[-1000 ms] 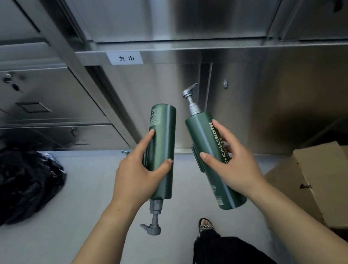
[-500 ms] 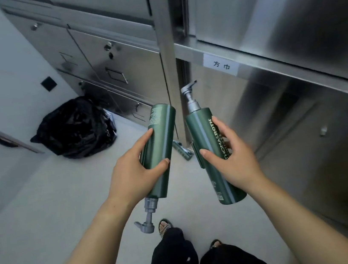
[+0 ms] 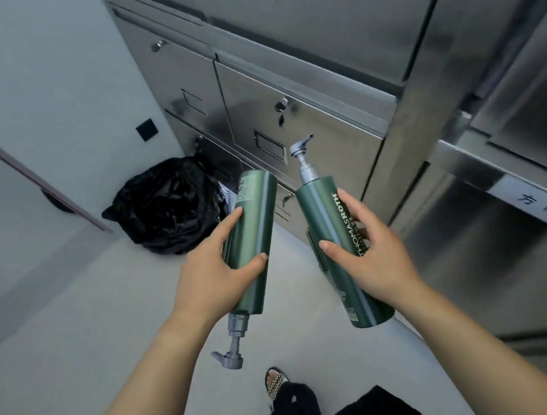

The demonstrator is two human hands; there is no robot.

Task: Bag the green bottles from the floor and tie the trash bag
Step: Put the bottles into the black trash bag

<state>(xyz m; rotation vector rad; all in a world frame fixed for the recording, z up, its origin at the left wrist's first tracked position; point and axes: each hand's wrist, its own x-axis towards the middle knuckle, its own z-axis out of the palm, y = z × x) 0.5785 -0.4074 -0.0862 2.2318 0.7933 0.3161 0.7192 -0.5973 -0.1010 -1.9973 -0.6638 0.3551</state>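
My left hand (image 3: pixel 210 279) grips a green pump bottle (image 3: pixel 256 231) held upside down, its grey pump pointing at the floor. My right hand (image 3: pixel 374 256) grips a second green pump bottle (image 3: pixel 326 231) upright, white lettering down its side and the pump at the top. A third green bottle seems to sit behind it in the same hand, only an edge showing. The black trash bag (image 3: pixel 170 206) lies slumped on the floor ahead and to the left, against the cabinet base, well beyond both hands.
Stainless steel cabinets (image 3: pixel 303 104) with drawers and locks run along the right side. A white wall with a dark square plate (image 3: pixel 147 130) is at the left. Pale floor (image 3: pixel 73 341) stretches between me and the bag. My sandalled foot (image 3: pixel 276 381) is below the bottles.
My view has swung left, so the trash bag has shifted from the far left toward the centre and looks nearer. Both hands keep the same hold on the bottles.
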